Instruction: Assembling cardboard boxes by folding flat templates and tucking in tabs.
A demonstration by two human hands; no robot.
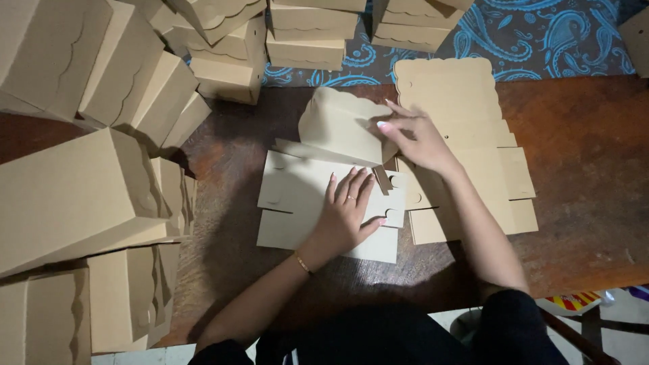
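A flat cardboard box blank (297, 203) is pressed onto the wooden table (581, 176) by the left hand (345, 213). Its scalloped flap (338, 125) is held raised by the right hand (416, 138).

Our left hand (348, 209) lies flat, palm down, fingers spread and pointing away from us, a ring on one finger and a thin bracelet at the wrist. Our right hand (416, 138) reaches further forward, wrist bent, fingers curled leftward, pinching.
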